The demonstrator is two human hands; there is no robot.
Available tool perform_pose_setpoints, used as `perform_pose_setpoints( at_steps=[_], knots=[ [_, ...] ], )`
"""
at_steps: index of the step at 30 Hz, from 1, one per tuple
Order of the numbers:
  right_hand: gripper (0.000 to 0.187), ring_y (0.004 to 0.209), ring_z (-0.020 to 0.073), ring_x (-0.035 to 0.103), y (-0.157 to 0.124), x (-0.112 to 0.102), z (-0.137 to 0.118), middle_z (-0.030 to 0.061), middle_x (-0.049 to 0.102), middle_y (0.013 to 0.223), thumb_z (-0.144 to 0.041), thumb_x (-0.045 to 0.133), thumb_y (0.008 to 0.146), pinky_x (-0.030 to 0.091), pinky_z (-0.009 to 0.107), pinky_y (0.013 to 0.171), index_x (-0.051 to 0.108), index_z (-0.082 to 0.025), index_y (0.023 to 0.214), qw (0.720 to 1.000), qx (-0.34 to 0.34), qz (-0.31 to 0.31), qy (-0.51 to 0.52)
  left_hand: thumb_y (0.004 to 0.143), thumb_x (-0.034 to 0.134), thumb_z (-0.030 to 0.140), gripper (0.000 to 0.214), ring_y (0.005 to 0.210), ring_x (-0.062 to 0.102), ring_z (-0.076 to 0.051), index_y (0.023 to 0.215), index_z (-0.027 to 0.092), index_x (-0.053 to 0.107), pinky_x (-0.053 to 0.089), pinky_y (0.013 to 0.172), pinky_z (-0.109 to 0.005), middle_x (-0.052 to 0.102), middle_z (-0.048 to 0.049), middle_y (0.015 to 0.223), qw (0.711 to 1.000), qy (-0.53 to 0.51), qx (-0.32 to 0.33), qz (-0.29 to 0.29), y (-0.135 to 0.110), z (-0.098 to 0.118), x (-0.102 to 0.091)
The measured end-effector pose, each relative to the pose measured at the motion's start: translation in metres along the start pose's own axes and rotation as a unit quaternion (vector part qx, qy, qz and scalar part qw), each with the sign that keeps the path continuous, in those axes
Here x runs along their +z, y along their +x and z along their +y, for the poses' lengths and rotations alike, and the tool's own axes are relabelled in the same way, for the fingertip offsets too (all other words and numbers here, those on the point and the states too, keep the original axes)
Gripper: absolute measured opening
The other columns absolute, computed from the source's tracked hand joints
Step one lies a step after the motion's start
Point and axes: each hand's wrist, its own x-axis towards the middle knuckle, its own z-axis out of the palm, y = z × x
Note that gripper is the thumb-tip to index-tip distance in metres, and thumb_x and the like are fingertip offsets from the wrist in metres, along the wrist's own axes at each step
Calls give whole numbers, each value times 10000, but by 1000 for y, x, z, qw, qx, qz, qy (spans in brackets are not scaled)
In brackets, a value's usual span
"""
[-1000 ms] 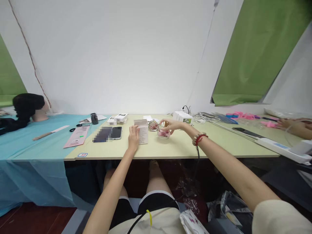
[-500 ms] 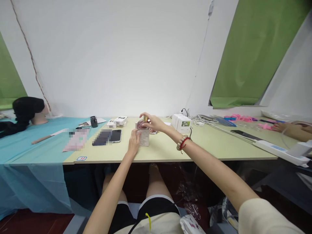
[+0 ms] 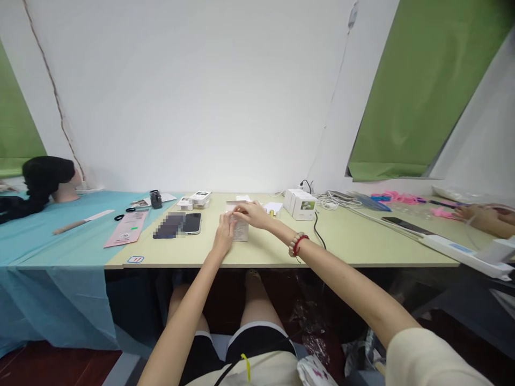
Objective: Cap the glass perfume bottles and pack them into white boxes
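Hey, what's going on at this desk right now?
A seated person works on a small white box standing on the pale green table. The left hand grips its side while the right hand touches its top. A phone lies just left; another person's hand rests far right.

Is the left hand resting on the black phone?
No, the left hand holds the small white box; the black phone lies apart, further left.
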Motion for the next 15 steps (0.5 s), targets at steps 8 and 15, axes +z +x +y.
perform_pose_setpoints(
  at_steps=[8, 15],
  knots=[
    [256, 875, 158, 551, -10, -14, 5, 76, 592, 1014, -288, 471, 870, 407, 284, 767, 622, -186, 1050, 996, -18, 78, 34, 906, 333, 364, 330, 1031, 505, -181, 1194, 223, 413, 412, 875, -339, 485, -87, 1130, 1000, 15, -18, 5, 0, 2, 0],
    [221, 959, 202, 511, -6, -24, 4, 60, 577, 1036, -172, 543, 803, 356, 333, 815, 644, -227, 992, 993, -23, 62, -94, 895, 359, 380, 295, 963, 522, -166, 1101, 228, 507, 416, 830, -303, 537, -64, 1057, 1000, 0, -1, 24, 1, 4, -3]
  ],
)
